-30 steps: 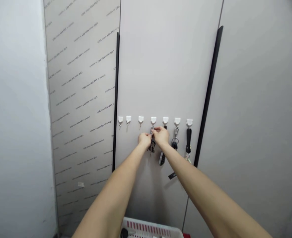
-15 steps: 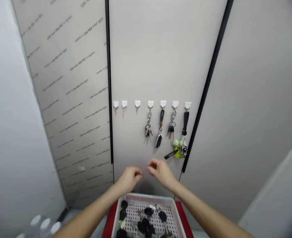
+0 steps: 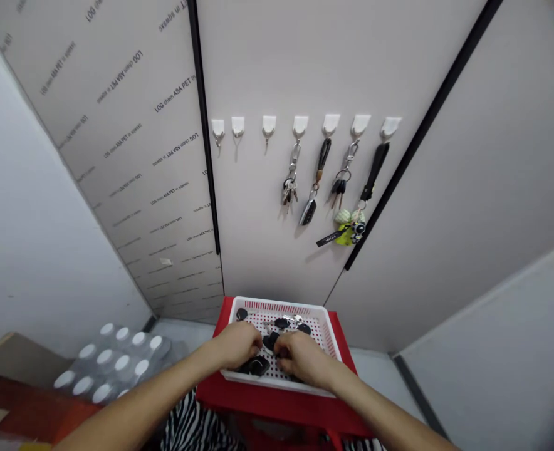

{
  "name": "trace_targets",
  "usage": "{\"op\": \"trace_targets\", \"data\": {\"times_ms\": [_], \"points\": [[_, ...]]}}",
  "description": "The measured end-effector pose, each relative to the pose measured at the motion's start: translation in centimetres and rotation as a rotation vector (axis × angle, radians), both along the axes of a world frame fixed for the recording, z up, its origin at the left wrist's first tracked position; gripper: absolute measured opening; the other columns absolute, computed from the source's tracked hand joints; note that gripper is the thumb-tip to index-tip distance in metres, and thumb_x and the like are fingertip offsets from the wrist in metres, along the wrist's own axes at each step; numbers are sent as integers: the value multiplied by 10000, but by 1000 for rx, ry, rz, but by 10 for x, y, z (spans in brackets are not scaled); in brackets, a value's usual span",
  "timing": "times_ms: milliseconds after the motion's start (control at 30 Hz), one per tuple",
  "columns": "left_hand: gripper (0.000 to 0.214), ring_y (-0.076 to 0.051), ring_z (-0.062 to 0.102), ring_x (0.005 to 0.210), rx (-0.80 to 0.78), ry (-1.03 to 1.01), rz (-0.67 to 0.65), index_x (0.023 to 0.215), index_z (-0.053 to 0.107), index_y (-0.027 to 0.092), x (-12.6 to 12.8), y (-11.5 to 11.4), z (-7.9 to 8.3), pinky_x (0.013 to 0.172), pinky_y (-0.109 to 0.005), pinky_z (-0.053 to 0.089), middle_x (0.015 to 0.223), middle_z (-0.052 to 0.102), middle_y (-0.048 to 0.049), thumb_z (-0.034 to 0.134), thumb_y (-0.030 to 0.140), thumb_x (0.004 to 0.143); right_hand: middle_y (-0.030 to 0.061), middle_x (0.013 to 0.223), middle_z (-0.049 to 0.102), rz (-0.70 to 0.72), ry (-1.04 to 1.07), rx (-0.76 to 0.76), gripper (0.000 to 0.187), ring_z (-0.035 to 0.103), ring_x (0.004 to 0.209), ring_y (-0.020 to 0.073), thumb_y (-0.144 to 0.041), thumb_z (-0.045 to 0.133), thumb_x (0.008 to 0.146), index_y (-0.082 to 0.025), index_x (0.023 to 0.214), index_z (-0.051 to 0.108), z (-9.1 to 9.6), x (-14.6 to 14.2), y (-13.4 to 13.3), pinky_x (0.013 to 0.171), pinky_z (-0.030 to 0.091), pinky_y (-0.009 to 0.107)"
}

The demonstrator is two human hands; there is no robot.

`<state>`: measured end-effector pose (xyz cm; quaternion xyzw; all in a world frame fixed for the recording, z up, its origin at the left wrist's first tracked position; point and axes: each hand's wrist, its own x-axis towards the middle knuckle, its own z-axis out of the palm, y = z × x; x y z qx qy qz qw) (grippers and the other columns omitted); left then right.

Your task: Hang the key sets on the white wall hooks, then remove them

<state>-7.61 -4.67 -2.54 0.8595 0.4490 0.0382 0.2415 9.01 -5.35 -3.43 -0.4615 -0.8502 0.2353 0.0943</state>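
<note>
Both hands are down inside a white plastic basket of black-headed keys. My left hand is over the basket's left part, fingers curled in; what they hold, if anything, is hidden. My right hand is right of the middle with bent, closed fingers. Its fingertips are beside a black-headed key lying between the hands; I cannot tell whether they grip it. Another black key lies nearer me, below my left hand. Farther back are a black key and a silver key piece.
The basket stands on a red stool against a cabinet door. White hooks cross the door in a row; keys, a car key fob and a yellow-green charm hang there. Capped bottles stand at left.
Both hands have dropped from in front of the door into the basket among the keys. The view has tilted down, bringing the stool and more bottles into sight.
</note>
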Motion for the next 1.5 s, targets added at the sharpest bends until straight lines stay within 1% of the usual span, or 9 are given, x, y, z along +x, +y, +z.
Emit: {"op": "trace_targets", "data": {"times_ms": [267, 400, 567, 667, 767, 867, 1067, 1267, 1500], "points": [[326, -98, 462, 559, -287, -89, -78, 837, 568, 211, -13, -6, 22, 479, -155, 323, 692, 589, 18, 417, 122, 561, -21, 566, 552, 95, 187, -126, 207, 421, 484, 78, -184, 482, 562, -168, 740, 587, 10, -8, -12, 439, 286, 165], [334, -108, 431, 564, -273, -69, -60, 806, 569, 182, -17, -9, 25, 462, -170, 292, 682, 551, 11, 546, 162, 474, -27, 606, 549, 80, 310, -205, 226, 433, 513, 81, -221, 524, 556, -172, 769, 578, 8, -16, -12, 458, 308, 166], [217, -71, 403, 531, -421, -472, 159, 745, 538, 141, -14, 3, 18, 484, -163, 298, 577, 480, 38, 509, 178, 533, -20, 612, 533, -19, 501, -230, 136, 450, 552, 89, -191, 468, 610, -170, 706, 562, 9, -19, -3, 525, 342, 188], [212, -56, 393, 513, -520, -742, 330, 731, 510, 113, -11, 11, 25, 487, -168, 301, 568, 460, 35, 514, 214, 544, -36, 525, 470, -152, 616, -332, 127, 424, 490, 76, -219, 424, 650, -152, 686, 526, 11, -14, 7, 487, 336, 187], [221, -43, 387, 486, -580, -901, 416, 724, 502, 103, -7, 17, 34, 482, -176, 300, 572, 458, 31, 533, 212, 534, -44, 504, 424, -233, 695, -313, 138, 386, 471, 64, -255, 424, 659, -146, 649, 507, 14, -9, 16, 464, 313, 178], [226, -40, 404, 495, -599, -1013, 451, 707, 499, 99, -2, 19, 39, 495, -181, 309, 601, 475, 21, 561, 187, 509, -45, 496, 401, -279, 750, -296, 179, 356, 459, 57, -290, 417, 666, -141, 607, 497, 20, -8, 20, 447, 299, 173], [208, -36, 412, 490, -605, -1106, 455, 701, 497, 108, 7, 24, 46, 492, -176, 304, 593, 497, 21, 558, 157, 509, -16, 624, 499, -242, 861, -443, 190, 416, 534, 71, -287, 445, 646, -156, 744, 541, 31, -11, 18, 489, 339, 185], [185, -47, 432, 513, -573, -1096, 430, 695, 500, 108, 7, 27, 54, 496, -178, 304, 627, 523, 8, 526, 105, 512, -24, 597, 502, -342, 905, -390, 240, 381, 487, 56, -282, 485, 617, -154, 810, 550, 40, -14, 25, 471, 320, 179], [166, -58, 446, 545, -472, -1146, 417, 688, 491, 109, 0, 37, 74, 534, -185, 317, 643, 546, -5, 518, 125, 525, -57, 439, 432, -245, 888, -373, 128, 360, 429, 42, -256, 532, 570, -128, 581, 536, 65, -13, 42, 449, 293, 174]]}}
